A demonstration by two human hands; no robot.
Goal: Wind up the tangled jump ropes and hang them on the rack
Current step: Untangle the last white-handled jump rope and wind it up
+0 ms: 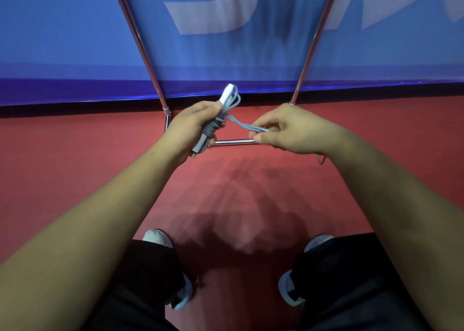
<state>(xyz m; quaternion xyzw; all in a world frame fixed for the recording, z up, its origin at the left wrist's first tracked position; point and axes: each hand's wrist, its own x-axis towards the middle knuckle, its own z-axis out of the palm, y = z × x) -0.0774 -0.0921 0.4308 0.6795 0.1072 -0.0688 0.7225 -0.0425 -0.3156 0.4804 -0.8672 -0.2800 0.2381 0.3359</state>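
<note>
One rope in view: a grey-blue jump rope [234,99], held above the red floor [75,167] just in front of the rack's foot. I see no other ropes.
Left hand [193,124]: fingers curled tight round the middle of the bundle. A white handle [229,91] pokes out above the fist and a grey handle [199,146] below it.
Right hand [288,129]: thumb and fingertips pinch the free strand [241,124], a doubled length running from the bundle to the pinch. A short bit of cord shows under that wrist.
Wraps [213,127]: several close turns circle the bundle beside my left fingers.
Weight: light, I judge; one hand carries the whole thing easily.
Stiffness: the cord looks soft and limp, while the handles look rigid and give the bundle its spine.
Slip: the cord seems smooth, so I expect the turns to slacken if the strand loses tension.
Where to hold: around the handles and wraps together, as my left hand does; the tail close to the bundle.
Rack [233,142]: chrome tubing, with a low crossbar behind my hands and two uprights rising against the blue banner [62,41]. Its hanging part is out of view.
Risk: letting go of the tail before it is tucked could undo the winding.
</note>
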